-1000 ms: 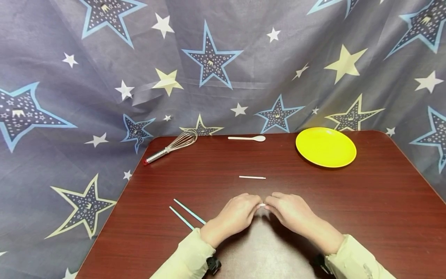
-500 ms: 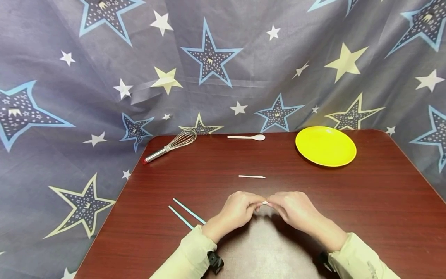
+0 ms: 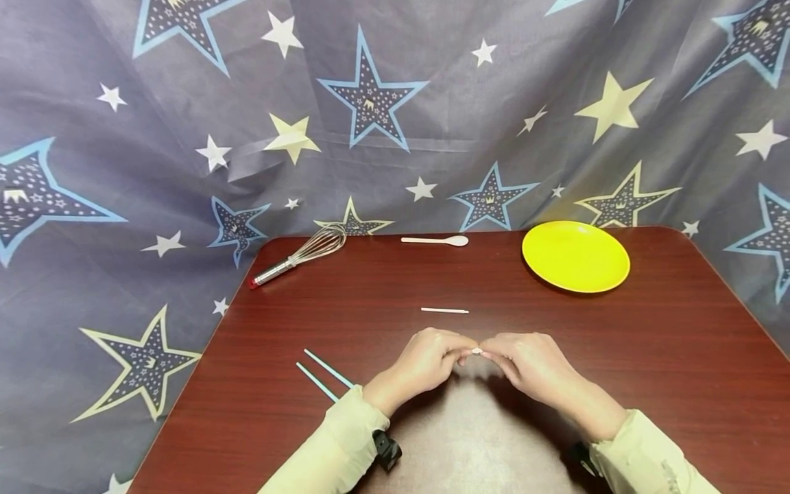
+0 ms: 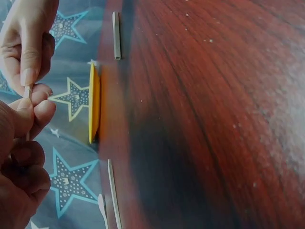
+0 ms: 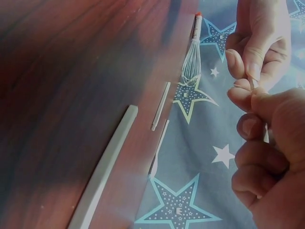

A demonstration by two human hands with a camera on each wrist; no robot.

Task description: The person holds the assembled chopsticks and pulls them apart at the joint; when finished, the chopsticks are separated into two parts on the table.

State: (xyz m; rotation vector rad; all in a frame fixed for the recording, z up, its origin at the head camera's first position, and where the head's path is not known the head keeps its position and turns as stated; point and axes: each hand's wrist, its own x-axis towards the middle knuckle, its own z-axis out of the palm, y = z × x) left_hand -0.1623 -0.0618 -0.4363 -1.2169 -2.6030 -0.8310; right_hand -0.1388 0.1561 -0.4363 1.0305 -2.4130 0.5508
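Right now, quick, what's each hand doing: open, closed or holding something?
Left hand: closed, pinching the small white piece.
Right hand: closed, pinching the small white piece too.

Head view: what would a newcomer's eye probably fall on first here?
Probably the bright yellow plate, toward the far right of the dark red table. The star-patterned cloth hanging behind would likely catch the eye too, filling the upper part of the picture. Then the left hand and right hand, meeting front and centre to pinch a small pale piece, mostly hidden.
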